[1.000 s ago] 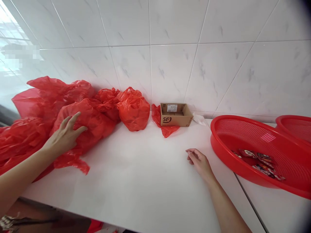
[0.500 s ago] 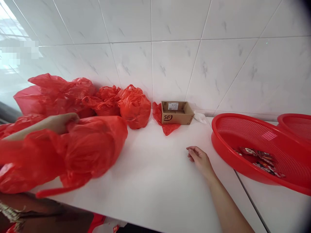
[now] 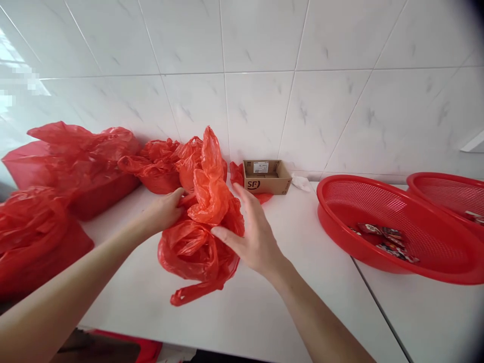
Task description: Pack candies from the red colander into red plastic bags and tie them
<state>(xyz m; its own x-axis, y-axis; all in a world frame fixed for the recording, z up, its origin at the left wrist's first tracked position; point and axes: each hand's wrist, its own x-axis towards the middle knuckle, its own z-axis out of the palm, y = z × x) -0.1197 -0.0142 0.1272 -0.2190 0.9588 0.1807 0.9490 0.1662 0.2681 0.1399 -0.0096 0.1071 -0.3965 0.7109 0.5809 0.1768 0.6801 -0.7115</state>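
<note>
Far side: wall of white, grey-veined tiles (image 3: 260, 116). Against it, small open-topped cardboard box (image 3: 270, 188), "SF" printed on near face; white label (image 3: 260, 167) on inside of far panel. Red plastic sheet (image 3: 237, 173) shows at box's left and under its near edge. Crumpled white film (image 3: 301, 183) just right of box. Right: large red perforated basket (image 3: 351, 247), several printed packets (image 3: 393, 244) inside; second red basket (image 3: 419, 177) beyond, farther right. Left: bulky red plastic bag (image 3: 75, 151) far, another red bag (image 3: 34, 227) nearer. White tabletop (image 3: 132, 302); dark seam at right.
</note>
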